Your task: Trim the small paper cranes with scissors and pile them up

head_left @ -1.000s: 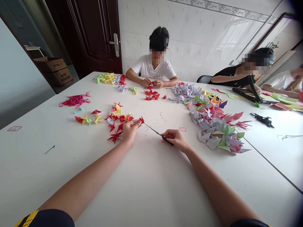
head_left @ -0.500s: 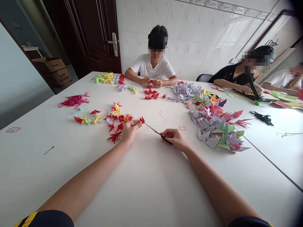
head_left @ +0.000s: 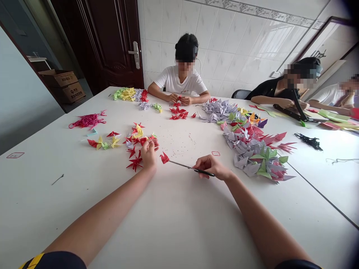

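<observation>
Pinching a long thin needle (head_left: pixel 182 165) between thumb and fingers, with a dark section close to the grip: the right hand (head_left: pixel 209 167), held just above the white table (head_left: pixel 179 228). Sitting on the needle's left tip, a red paper crane (head_left: pixel 165 158), apart from both hands and roughly midway across the table. Fingertips pressed together on the left hand (head_left: pixel 148 154), raised just left of that crane; anything between them hidden or too small to tell. Just beneath and beside that hand, a loose cluster of red and yellow paper cranes (head_left: pixel 134 162).

Scattered further left, a tangled pink strand of paper cranes (head_left: pixel 88 120). Strewn on the tabletop between the hands and the far side, tiny red specks (head_left: pixel 190 140). To the right of the right hand, a large heap of lilac, red and green paper cranes (head_left: pixel 252 149), with a black strand of cranes (head_left: pixel 308 141) beyond it.

At the far edge, a co-worker in a white T-shirt (head_left: pixel 179 82), both hands at a small red crane. Along the far right, a co-worker in a black top (head_left: pixel 269 89), hands resting by a black stand (head_left: pixel 291 112). Behind the far left corner, a dark wooden door (head_left: pixel 112 45) and cardboard boxes (head_left: pixel 61 84).
</observation>
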A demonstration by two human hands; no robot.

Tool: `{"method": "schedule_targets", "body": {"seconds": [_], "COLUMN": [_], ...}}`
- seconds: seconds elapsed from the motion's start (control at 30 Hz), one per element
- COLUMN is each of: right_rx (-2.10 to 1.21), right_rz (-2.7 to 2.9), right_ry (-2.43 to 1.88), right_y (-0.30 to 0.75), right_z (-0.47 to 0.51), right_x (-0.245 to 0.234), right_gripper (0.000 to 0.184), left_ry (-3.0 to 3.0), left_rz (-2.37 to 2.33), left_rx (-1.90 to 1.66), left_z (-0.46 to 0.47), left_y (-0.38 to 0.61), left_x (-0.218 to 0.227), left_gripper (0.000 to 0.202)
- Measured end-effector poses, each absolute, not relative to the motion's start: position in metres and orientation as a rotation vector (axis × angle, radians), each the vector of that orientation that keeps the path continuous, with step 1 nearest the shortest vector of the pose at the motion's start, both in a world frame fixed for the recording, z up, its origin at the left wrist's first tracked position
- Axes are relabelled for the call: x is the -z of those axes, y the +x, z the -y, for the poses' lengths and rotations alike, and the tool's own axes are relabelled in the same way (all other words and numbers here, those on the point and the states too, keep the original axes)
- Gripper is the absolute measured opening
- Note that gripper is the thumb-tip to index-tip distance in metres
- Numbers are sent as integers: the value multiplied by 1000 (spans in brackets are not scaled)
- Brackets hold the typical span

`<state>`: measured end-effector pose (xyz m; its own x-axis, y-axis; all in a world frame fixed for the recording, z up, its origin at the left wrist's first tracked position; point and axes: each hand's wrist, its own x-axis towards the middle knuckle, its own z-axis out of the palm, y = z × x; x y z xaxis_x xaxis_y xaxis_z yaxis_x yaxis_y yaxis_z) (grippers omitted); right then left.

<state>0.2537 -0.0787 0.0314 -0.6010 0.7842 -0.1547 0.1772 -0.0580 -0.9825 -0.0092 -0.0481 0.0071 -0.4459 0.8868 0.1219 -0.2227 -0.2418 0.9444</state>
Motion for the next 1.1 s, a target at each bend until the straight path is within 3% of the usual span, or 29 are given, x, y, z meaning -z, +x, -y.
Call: {"method": "schedule_targets", "body": {"seconds": [0.1, 0.3, 0.77, 1.1], "right_rx": [-1763, -1231, -1178, -1185], "right_rz": [1784, 1301, 1363, 1394], "right_ry": [-1058, -1234, -1171, -1127], "right_y": [257, 244, 232, 232], "right_z": [76, 70, 74, 74], "right_x": [-30, -25, -9, -5], "right_gripper": [32, 36, 40, 33], "left_ry": [862, 860, 1431, 1305], "left_rz": [-1213, -1254, -1510, -1894], "left_rx": [-1805, -1797, -1653, -1760], "left_z": [48, 51, 60, 50], "left_y": [-9, -9, -5, -15], "left_x": [-8, -11, -12, -1], "left_gripper": [21, 21, 20, 41]}}
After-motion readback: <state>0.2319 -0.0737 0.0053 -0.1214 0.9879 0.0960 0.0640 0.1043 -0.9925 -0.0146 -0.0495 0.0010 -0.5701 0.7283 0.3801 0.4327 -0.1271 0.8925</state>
